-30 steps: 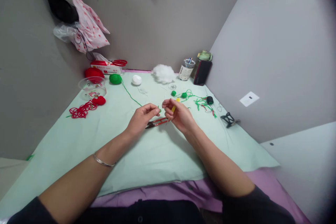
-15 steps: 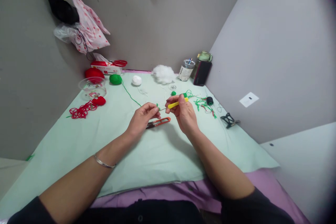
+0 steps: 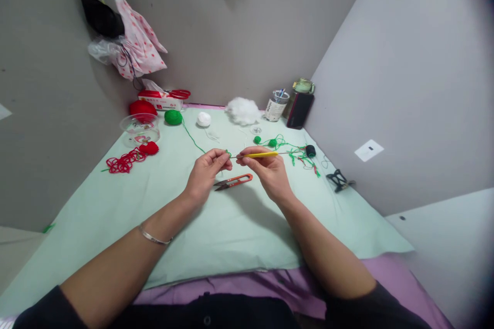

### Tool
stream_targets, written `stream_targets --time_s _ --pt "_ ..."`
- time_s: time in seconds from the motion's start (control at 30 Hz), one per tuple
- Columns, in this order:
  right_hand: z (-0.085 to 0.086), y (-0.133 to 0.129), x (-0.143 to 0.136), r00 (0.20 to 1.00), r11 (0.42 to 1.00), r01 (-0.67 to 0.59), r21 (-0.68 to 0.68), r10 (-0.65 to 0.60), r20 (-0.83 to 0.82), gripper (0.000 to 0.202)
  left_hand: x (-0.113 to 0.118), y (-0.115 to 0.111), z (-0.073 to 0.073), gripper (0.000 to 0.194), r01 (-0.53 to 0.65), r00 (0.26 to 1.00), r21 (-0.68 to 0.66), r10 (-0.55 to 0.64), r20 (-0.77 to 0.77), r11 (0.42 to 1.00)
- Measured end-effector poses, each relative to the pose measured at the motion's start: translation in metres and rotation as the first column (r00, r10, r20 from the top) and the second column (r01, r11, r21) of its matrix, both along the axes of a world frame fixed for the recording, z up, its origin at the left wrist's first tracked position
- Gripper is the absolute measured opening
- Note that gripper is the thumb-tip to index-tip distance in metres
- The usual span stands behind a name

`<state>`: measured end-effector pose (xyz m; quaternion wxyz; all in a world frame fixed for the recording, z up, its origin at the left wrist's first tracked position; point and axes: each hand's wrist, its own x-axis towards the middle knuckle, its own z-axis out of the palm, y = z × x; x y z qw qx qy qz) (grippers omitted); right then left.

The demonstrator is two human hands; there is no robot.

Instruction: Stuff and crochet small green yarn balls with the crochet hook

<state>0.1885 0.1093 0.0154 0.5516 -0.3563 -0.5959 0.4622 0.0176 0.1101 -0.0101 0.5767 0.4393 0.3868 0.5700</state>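
- The yellow-handled hook (image 3: 261, 154), which was tipped back and then angled a moment ago, has been levelled in the right hand (image 3: 272, 175), and its grip is closed around it.
- A small green yarn piece (image 3: 228, 153) is pinched between the left hand's (image 3: 204, 174) fingertips, that grip nearly closed, above the counter (image 3: 193, 247).
- The shaft has been brought to the piece, so stitching seems possible; whether a loop is caught cannot be told.
- Orange snips (image 3: 233, 182) have been left more fully exposed below.
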Motion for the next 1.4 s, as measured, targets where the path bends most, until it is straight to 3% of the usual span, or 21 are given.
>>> stream_targets --time_s 0.27,0.47,0.93,1.13,1.23,1.33,1.4 --pt "-0.003 0.001 0.003 0.985 0.99 -0.118 0.076 0.126 -0.119 0.007 -0.002 0.0 0.008 0.032 -0.107 0.987 -0.007 0.108 0.116 0.994" --pt "-0.001 -0.001 0.004 0.973 0.98 -0.18 0.082 0.189 -0.129 0.007 -0.003 -0.001 0.01 0.03 -0.091 0.989 -0.002 0.091 0.119 0.996" --pt "0.0 -0.001 0.001 0.994 0.994 -0.106 0.033 0.106 0.011 0.012 0.001 -0.004 0.007 0.024 -0.014 1.0 0.059 0.014 -0.01 0.998" --pt "-0.001 0.0 0.002 0.987 0.984 -0.16 -0.08 0.158 -0.028 0.023 -0.005 0.0 0.006 0.013 -0.111 0.984 0.173 0.132 -0.12 0.979" --pt "0.002 0.005 0.008 0.964 0.933 -0.263 -0.245 0.243 -0.109 0.033 -0.01 0.005 0.007 0.011 -0.163 0.967 0.242 0.203 -0.152 0.957" --pt "0.004 0.011 0.017 0.912 0.815 -0.408 -0.411 0.379 -0.154 0.051 -0.016 0.008 0.009 0.009 -0.197 0.951 0.298 0.256 -0.171 0.934" --pt "0.005 0.013 0.021 0.868 0.752 -0.486 -0.445 0.475 -0.144 0.054 -0.018 0.009 0.011 0.009 -0.214 0.943 0.323 0.281 -0.177 0.922"
